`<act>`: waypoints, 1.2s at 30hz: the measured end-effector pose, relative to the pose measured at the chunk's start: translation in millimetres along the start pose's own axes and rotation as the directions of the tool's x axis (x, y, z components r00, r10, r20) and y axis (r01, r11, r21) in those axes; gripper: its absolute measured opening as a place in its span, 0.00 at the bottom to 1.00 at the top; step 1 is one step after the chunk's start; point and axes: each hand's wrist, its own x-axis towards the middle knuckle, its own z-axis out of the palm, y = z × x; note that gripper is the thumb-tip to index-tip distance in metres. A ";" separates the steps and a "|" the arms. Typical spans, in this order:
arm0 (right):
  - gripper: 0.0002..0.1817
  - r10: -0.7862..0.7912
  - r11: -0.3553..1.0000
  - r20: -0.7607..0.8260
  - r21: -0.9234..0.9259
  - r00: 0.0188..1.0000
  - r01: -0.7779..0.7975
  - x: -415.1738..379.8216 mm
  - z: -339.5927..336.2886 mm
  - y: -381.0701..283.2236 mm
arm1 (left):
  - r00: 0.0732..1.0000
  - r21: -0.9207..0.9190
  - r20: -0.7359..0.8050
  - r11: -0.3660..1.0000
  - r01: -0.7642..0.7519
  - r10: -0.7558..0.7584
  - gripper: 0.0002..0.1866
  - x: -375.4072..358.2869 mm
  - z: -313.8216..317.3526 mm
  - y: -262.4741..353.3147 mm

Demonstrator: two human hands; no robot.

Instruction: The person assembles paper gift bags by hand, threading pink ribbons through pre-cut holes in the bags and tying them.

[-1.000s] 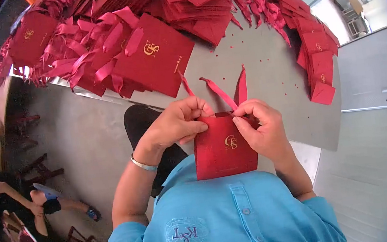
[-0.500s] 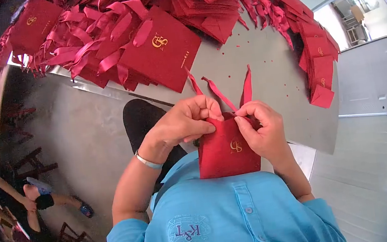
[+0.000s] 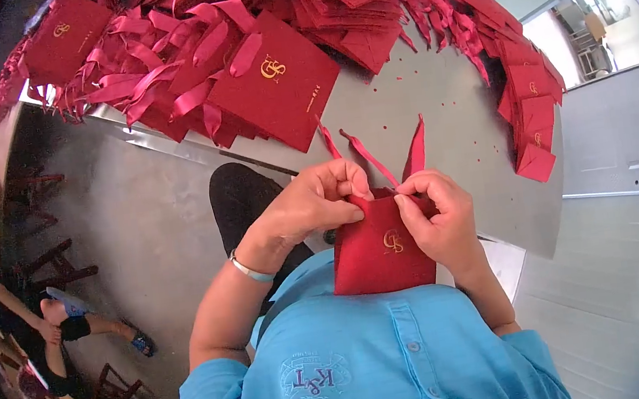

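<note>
The left hand (image 3: pixel 304 206) at ten o'clock and right hand (image 3: pixel 450 223) at two, equally near, pinch a red bag (image 3: pixel 370 253), mouth facing twelve.

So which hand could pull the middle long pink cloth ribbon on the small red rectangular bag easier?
Probably the right hand: its fingertips are by the lower end of the ribbon, at the top of the bag. The left hand pinches the rim farther left.
</note>
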 end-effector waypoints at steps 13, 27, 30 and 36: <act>0.06 -0.035 0.999 -0.016 -0.024 0.999 0.035 0.9 2.8 0.3 | 0.999 0.029 -0.041 0.999 0.023 -0.022 0.15 -4.9 5.2 4.7; 0.06 -0.050 0.999 0.002 -0.016 0.999 0.050 1.2 4.2 0.5 | 0.996 0.099 -0.083 0.994 0.042 -0.033 0.12 -6.4 0.4 4.6; 0.06 -0.058 0.998 -0.004 -0.018 0.998 0.058 2.0 4.3 -0.6 | 0.992 0.243 -0.091 0.968 -0.060 0.084 0.12 -4.6 4.7 1.1; 0.06 -0.026 1.000 -0.006 -0.015 1.000 0.025 2.0 2.0 1.8 | 0.995 0.245 -0.082 0.969 -0.033 0.055 0.12 -13.3 0.3 5.3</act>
